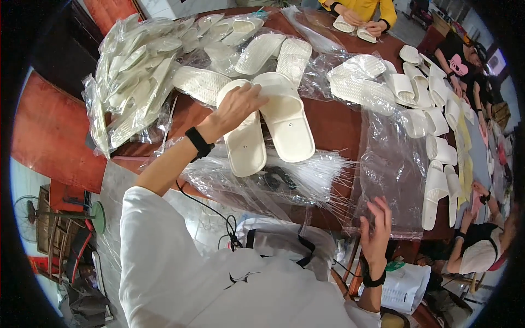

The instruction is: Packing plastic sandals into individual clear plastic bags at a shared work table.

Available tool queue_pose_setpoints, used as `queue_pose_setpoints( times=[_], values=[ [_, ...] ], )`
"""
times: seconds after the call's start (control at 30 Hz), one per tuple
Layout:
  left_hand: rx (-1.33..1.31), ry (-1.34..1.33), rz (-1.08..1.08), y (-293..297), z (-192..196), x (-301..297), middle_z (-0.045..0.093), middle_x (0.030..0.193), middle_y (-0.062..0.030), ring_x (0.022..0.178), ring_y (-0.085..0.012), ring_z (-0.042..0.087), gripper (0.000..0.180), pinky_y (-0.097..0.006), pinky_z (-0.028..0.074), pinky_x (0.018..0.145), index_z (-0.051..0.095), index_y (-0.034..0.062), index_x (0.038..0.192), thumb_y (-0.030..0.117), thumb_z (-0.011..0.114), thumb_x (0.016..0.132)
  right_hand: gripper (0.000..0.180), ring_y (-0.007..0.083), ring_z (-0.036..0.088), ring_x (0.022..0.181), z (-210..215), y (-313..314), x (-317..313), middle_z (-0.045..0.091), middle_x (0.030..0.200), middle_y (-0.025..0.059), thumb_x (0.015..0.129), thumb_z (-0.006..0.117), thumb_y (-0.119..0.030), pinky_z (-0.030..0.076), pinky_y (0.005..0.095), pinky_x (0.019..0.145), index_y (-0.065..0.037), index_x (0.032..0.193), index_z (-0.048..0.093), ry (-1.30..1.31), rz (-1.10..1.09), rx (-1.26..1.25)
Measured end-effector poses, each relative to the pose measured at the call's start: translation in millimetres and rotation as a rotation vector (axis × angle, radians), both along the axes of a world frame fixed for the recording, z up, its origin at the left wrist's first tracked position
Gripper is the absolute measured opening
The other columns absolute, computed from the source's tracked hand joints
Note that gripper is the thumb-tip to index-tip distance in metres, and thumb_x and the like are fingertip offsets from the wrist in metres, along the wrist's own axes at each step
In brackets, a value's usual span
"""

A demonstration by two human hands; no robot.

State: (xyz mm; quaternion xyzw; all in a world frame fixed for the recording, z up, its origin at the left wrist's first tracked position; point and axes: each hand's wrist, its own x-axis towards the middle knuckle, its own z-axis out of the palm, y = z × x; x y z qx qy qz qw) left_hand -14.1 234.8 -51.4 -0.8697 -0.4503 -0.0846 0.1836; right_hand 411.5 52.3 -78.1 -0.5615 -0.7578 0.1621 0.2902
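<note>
Over the table (334,124), your left hand (239,106) grips two slippers (246,148)
Right hand (376,229) is empty by clear bags (394,158); slippers half-block the strands (325,174), bagged pile (136,76) far left.

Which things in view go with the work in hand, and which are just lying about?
Seem part of the work:
pair of white slippers, held by the left hand
flat clear plastic, nearest the right hand
bagged slippers, heaped at left
loose slippers, at right

Apparently just lying about:
green-based fan, far left
white bag, lower right
</note>
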Motion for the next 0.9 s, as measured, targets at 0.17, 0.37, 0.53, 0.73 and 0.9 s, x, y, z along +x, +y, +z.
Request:
queue_pose_setpoints(
  times=[0.17, 0.37, 0.53, 0.73, 0.9],
  values=[
    [-0.008, -0.074, -0.061, -30.8, 36.3, 16.0, 0.053, 0.093, -0.0091, 0.088, -0.0261, 0.057, 0.024, -0.036, 0.054, 0.070, 0.058, 0.0076, 0.102, 0.005, 0.060, 0.079, 0.025, 0.0384, 0.048, 0.126, 7.4, -8.7, 1.1, 0.054, 0.126, 0.0166, 0.087, 0.062, 0.001, 0.042, 0.0454, 0.101, -0.002, 0.111, 0.062, 0.044, -0.024, 0.094],
    [-0.057, 0.009, -0.125, -90.3, 39.0, 69.9, 0.053, 0.096, -0.0095, 0.090, -0.0244, 0.057, 0.019, -0.034, 0.055, 0.071, 0.059, 0.0091, 0.097, 0.007, 0.060, 0.078, 0.019, 0.0366, 0.055, 0.115, 22.8, -21.0, -17.0, 0.059, 0.114, 0.0155, 0.085, 0.062, 0.002, 0.045, 0.0440, 0.096, -0.001, 0.104, 0.065, 0.089, -0.027, 0.142],
    [-0.121, 0.028, -0.303, -109.0, 16.7, 98.9, 0.052, 0.094, -0.0073, 0.090, -0.0208, 0.056, 0.016, -0.033, 0.052, 0.069, 0.057, 0.0097, 0.089, 0.012, 0.061, 0.074, 0.018, 0.0322, 0.060, 0.100, 29.9, -24.8, -45.3, 0.061, 0.107, 0.0143, 0.083, 0.065, 0.001, 0.048, 0.0397, 0.087, -0.002, 0.101, 0.066, 0.126, 0.094, 0.147],
    [-0.229, -0.179, -0.365, -114.0, 8.9, 97.8, 0.054, 0.095, -0.0048, 0.091, -0.0207, 0.058, 0.030, -0.032, 0.050, 0.074, 0.064, 0.0132, 0.104, 0.013, 0.062, 0.074, 0.021, 0.0319, 0.060, 0.093, 15.0, -21.8, -74.4, 0.062, 0.103, 0.0134, 0.082, 0.066, 0.001, 0.049, 0.0390, 0.079, -0.004, 0.102, 0.065, 0.148, 0.190, 0.087],
    [-0.341, -0.516, -0.326, -128.6, 24.7, 69.3, 0.059, 0.102, -0.0064, 0.090, -0.0254, 0.062, 0.037, -0.034, 0.053, 0.074, 0.069, 0.0151, 0.109, 0.003, 0.067, 0.074, 0.019, 0.0314, 0.060, 0.090, 16.3, -12.2, -90.0, 0.063, 0.099, 0.0121, 0.083, 0.065, -0.001, 0.048, 0.0391, 0.077, -0.004, 0.102, 0.065, 0.118, 0.189, 0.072]
  ],
)
